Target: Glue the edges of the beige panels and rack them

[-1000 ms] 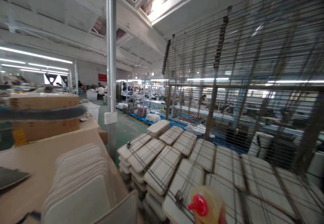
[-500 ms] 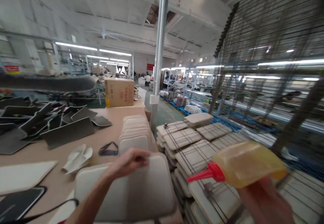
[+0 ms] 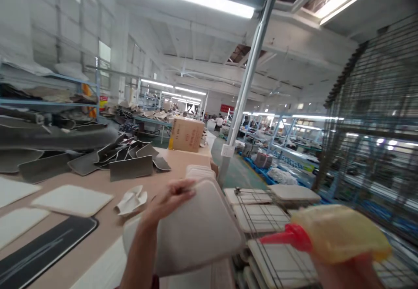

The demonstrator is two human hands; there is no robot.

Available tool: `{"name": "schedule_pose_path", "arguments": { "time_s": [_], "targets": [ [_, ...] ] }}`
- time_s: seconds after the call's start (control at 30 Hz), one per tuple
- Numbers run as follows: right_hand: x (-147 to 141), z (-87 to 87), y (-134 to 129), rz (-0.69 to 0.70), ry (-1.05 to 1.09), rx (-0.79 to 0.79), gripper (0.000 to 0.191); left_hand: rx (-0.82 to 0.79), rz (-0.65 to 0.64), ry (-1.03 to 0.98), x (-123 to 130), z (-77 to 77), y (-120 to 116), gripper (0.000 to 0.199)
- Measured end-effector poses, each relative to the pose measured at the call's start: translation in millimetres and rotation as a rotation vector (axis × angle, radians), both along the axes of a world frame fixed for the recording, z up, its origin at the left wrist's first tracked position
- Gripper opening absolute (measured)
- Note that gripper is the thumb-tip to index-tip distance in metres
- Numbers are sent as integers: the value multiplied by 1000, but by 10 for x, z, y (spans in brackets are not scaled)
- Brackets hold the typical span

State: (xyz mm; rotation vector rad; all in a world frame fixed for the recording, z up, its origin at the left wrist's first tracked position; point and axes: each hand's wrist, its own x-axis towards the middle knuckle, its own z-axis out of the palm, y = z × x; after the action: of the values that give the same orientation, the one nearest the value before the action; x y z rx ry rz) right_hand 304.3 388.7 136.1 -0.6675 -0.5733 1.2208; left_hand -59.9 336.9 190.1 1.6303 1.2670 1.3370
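Note:
My left hand (image 3: 171,197) is closed on the upper edge of a pale rounded-corner panel (image 3: 199,228), which is tilted up over the table's right side. Another pale panel lies partly beneath it at its left. My right hand (image 3: 349,269) grips a squeeze bottle (image 3: 342,232) from below. The bottle is translucent, with yellowish contents and a red nozzle (image 3: 279,237) pointing left toward the held panel. Beyond the left hand stands a stack of similar panels (image 3: 200,171). Motion blur softens the right hand's fingers.
Wire racks (image 3: 261,210) loaded with pale panels stand right of the table (image 3: 183,158). On the table are grey cut pieces (image 3: 130,167), a crumpled white scrap (image 3: 132,199), a long black panel (image 3: 48,250) and a cardboard box (image 3: 187,135). A metal post (image 3: 244,84) rises beyond.
The view has swung left, showing more of the table. My left hand has lifted and tilted the pale panel. The bottle stays in my right hand, lower and farther right in view.

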Motion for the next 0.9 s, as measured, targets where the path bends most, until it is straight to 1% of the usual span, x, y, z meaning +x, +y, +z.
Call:
{"name": "schedule_pose_path", "arguments": {
  "time_s": [0.07, 0.13, 0.2, 0.23, 0.3, 0.37, 0.4, 0.5, 0.57, 0.73, 0.83, 0.9],
  "targets": [
    [-28, 132, -15, 19, 30, 1, 43, -37, -246, 201, 232, 121, 80, 31],
    [-10, 242, -42, 69, 16, 36, 46, -91, -461, 383, 384, 185, 145, 24],
    [9, 321, -79, 154, -54, 81, 50, -159, -592, 488, 461, 203, 193, 23],
    [6, 347, -97, 174, -96, 109, 53, -193, -641, 505, 481, 200, 212, 25],
    [-31, 365, -119, 159, -162, 150, 59, -263, -735, 490, 503, 175, 245, 32],
    [-87, 341, -111, 130, -194, 171, 64, -324, -827, 462, 520, 133, 271, 37],
    [-112, 319, -95, 126, -203, 172, 65, -344, -862, 451, 529, 109, 282, 38],
    [-170, 255, -35, 198, -250, 145, 66, -351, -915, 437, 551, 52, 306, 38],
    [-214, 243, -18, 240, -270, 151, 68, -350, -940, 437, 556, 39, 312, 38],
    [-349, 271, -41, 240, -258, 151, 67, -399, -1021, 465, 570, 101, 292, 38],
    [-361, 252, 5, 292, -262, 146, 66, -380, -1053, 496, 590, 147, 274, 37],
    [-343, 224, 53, 330, -281, 156, 66, -382, -1072, 478, 600, 156, 272, 36]
  ]
}}
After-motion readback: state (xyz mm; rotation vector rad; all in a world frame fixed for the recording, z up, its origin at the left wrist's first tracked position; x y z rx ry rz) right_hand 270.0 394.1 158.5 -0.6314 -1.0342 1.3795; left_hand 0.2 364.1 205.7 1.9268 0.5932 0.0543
